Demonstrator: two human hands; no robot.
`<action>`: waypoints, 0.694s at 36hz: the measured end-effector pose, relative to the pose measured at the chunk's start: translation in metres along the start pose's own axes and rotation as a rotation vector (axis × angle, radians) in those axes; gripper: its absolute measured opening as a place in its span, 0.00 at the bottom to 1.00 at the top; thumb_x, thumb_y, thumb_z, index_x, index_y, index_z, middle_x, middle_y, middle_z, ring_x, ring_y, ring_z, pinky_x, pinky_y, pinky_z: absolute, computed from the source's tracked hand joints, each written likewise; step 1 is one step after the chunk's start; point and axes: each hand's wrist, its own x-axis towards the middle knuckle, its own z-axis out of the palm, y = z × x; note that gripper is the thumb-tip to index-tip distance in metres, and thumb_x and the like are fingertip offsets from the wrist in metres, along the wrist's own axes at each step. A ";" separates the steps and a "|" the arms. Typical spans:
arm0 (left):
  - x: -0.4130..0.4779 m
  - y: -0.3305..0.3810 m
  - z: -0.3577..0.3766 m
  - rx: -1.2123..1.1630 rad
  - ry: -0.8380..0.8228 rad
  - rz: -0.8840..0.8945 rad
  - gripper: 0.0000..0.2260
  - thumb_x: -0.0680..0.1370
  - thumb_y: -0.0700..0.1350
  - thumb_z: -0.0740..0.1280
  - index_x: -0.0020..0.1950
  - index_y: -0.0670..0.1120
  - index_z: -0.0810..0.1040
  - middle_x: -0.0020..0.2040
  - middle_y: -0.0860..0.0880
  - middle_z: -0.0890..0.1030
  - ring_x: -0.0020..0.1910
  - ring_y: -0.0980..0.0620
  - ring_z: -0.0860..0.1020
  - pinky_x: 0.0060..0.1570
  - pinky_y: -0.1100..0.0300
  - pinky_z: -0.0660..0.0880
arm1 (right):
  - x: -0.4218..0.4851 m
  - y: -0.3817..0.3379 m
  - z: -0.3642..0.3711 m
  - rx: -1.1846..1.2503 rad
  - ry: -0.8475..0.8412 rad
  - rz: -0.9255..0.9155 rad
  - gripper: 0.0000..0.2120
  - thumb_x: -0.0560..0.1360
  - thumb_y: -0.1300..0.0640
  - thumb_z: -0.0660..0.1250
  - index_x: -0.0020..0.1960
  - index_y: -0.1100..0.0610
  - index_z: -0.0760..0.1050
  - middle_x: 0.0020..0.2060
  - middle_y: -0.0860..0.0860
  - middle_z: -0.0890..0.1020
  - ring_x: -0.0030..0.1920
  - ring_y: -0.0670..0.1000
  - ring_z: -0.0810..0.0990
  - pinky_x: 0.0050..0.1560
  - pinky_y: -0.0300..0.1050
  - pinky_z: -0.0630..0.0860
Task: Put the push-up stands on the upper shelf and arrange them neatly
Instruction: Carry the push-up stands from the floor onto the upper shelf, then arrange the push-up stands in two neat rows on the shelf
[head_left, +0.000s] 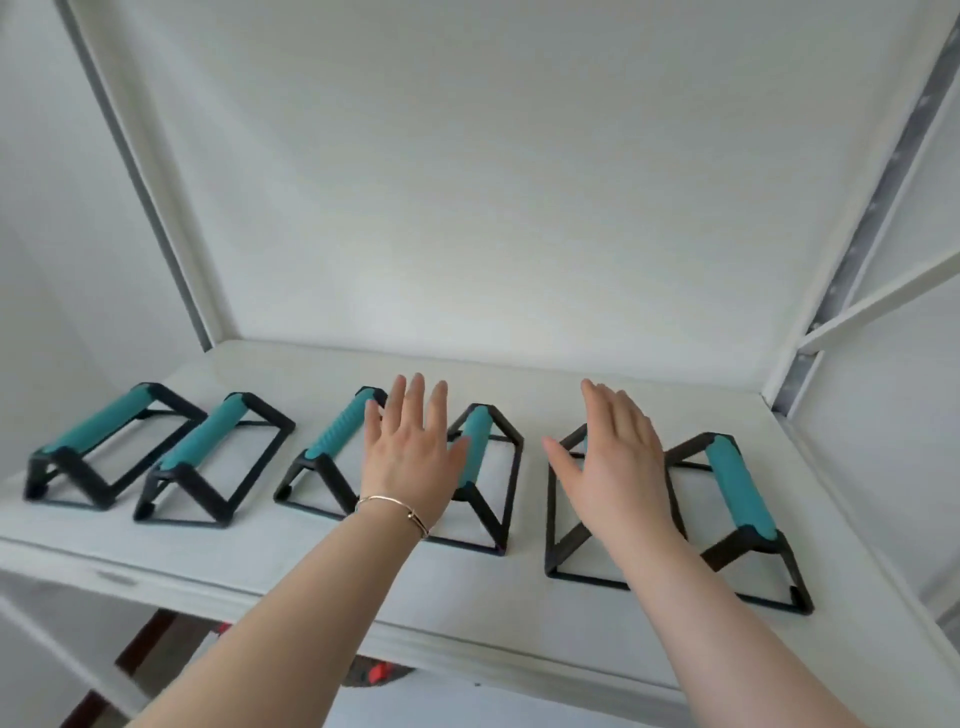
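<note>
Several push-up stands with black frames and teal grips stand in a row on the white upper shelf (519, 613). The leftmost stand (98, 426) and its neighbour (208, 436) sit close together. My left hand (410, 452) hovers flat, fingers spread, between a third stand (332, 431) and a fourth stand (480, 447), holding nothing. My right hand (613, 462) hovers flat over a fifth stand (563, 519) and hides its grip. The rightmost stand (740, 488) lies just right of that hand.
White back panel (467, 182) rises behind the shelf. Metal uprights (810, 364) frame the right side, another upright (156, 223) the left. Below the shelf's front edge something red (376, 673) shows on a lower level.
</note>
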 end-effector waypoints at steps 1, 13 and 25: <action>0.000 -0.017 -0.002 0.009 0.012 -0.015 0.30 0.80 0.60 0.51 0.78 0.49 0.49 0.79 0.45 0.52 0.78 0.45 0.46 0.76 0.43 0.44 | 0.002 -0.014 0.004 0.005 -0.002 -0.003 0.34 0.75 0.41 0.63 0.74 0.58 0.62 0.70 0.57 0.71 0.72 0.60 0.65 0.71 0.59 0.64; 0.009 -0.255 -0.021 0.064 0.052 -0.043 0.30 0.80 0.61 0.52 0.78 0.48 0.53 0.79 0.44 0.54 0.79 0.44 0.47 0.75 0.41 0.46 | 0.013 -0.217 0.091 0.062 0.023 -0.034 0.31 0.75 0.43 0.65 0.72 0.59 0.66 0.65 0.58 0.75 0.67 0.62 0.71 0.68 0.58 0.69; 0.041 -0.423 -0.022 0.099 -0.090 -0.095 0.32 0.79 0.64 0.51 0.79 0.50 0.50 0.79 0.45 0.53 0.78 0.41 0.50 0.74 0.41 0.52 | 0.014 -0.392 0.163 0.111 -0.130 0.085 0.32 0.77 0.41 0.62 0.74 0.58 0.62 0.61 0.55 0.74 0.62 0.58 0.72 0.62 0.50 0.71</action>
